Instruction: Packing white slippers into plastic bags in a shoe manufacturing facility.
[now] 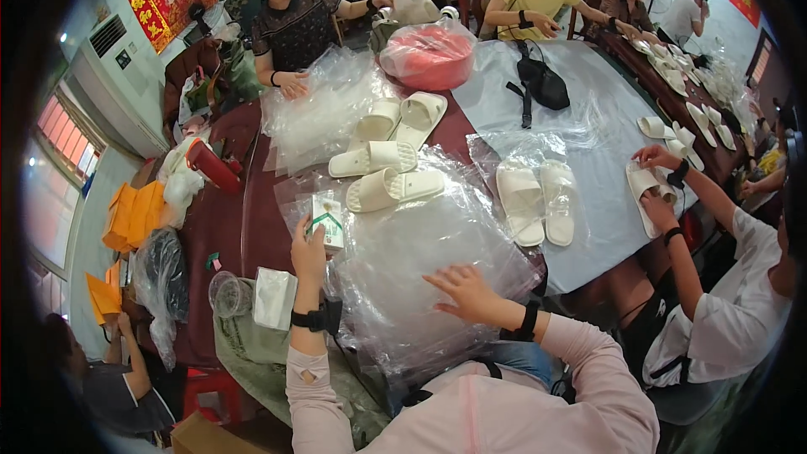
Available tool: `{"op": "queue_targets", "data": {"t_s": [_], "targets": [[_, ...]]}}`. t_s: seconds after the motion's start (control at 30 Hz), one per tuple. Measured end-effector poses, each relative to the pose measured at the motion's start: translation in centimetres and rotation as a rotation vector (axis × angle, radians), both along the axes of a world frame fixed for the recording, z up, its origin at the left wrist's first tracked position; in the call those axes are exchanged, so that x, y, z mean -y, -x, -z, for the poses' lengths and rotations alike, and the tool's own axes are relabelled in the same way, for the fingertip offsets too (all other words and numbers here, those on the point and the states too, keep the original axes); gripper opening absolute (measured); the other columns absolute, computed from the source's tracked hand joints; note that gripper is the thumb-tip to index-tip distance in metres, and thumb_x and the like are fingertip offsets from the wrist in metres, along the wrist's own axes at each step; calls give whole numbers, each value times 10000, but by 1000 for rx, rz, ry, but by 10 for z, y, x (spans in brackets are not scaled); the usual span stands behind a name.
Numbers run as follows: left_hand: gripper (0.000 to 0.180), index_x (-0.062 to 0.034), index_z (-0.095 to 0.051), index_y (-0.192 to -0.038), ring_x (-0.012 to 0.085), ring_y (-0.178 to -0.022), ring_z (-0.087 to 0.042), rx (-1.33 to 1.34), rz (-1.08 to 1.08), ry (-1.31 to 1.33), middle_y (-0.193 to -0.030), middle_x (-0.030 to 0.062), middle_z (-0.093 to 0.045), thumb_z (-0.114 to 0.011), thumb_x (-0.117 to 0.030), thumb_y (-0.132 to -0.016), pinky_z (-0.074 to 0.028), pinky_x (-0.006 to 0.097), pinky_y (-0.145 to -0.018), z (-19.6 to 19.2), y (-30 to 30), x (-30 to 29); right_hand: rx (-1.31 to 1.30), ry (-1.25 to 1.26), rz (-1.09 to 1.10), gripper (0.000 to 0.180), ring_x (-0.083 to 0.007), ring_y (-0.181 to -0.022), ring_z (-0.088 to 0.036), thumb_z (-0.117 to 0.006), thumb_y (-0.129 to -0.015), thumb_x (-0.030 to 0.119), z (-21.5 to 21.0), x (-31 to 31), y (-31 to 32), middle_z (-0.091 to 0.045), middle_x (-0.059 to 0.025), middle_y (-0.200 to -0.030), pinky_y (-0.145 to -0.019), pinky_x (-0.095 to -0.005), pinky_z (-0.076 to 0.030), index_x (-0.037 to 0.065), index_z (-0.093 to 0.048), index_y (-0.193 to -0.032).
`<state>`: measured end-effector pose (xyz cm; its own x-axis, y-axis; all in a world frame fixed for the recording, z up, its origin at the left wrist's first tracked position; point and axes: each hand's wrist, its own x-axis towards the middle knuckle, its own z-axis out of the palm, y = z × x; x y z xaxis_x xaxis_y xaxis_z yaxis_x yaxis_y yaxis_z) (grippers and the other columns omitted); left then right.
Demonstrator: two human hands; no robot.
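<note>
While the left hand (308, 250) is curled around a small box (327, 223), the right hand (469, 292) lies spread, gripping nothing, over clear bags (395, 286). White slippers (420, 187) lie beyond.

the table (261, 240) has a smooth, dark red top with a soft gloss. toward its near edge, thin clear plastic bags (429, 261) look slick, crinkled and very shiny. the pale slippers (412, 187) seem moulded from smooth, rubbery, mostly matt plastic. the small box (330, 216) looks like smooth card. the tub (228, 295) near the left corner is clear, glossy plastic. the grey sheet (580, 256) toward the right edge looks smooth and matt.
</note>
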<state>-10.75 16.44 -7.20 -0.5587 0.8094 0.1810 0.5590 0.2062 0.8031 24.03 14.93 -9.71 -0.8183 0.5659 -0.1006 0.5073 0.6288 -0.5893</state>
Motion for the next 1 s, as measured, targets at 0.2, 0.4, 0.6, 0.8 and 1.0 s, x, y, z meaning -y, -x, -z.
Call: {"op": "queue_targets", "data": {"t_s": [0.2,0.4,0.6,0.8,1.0], "targets": [[424,-73,-402,-1303,151,-755,-652,813,311,4,-1012,105,-614,-516,-206,-917,-536,274,-542,-49,-70,15,179,-507,204,716,-441,-1333,-231,-532,-803,608,1,-1,6,-276,-138,-1473,-977,-697,-196,314,-312,-1418],[380,-88,-406,-1285,146,-898,-606,818,251,154,-1055,71,-594,-478,-212,-934,-485,281,-753,51,-48,-8,277,-277,140,742,-439,-1350,-197,-478,-807,650,7,-7,16,-222,-94,-1504,-998,-688,-178,298,-283,-1431],[412,-38,-384,-1297,163,-935,-572,832,290,55,-1095,97,-573,-469,-233,-944,-455,285,-799,72,-38,-27,244,-343,61,706,-415,-1375,-150,-545,-818,564,15,-55,28,-213,-81,-1510,-1026,-676,-147,288,-301,-1421],[367,-50,-397,-1274,169,-918,-593,916,266,-4,-1066,89,-588,-449,-217,-951,-484,301,-779,68,-33,-38,127,-398,-2,702,-403,-1383,-143,-547,-820,558,17,-86,39,-197,-80,-1515,-1040,-655,-156,290,-301,-1420],[324,-51,-427,-1242,175,-891,-618,975,255,-20,-1038,77,-606,-447,-184,-947,-519,320,-734,68,-28,-41,304,-190,26,738,-459,-1355,-176,-471,-816,651,-10,-34,40,-203,-143,-1502,-1015,-680,-174,300,-270,-1433]]}}
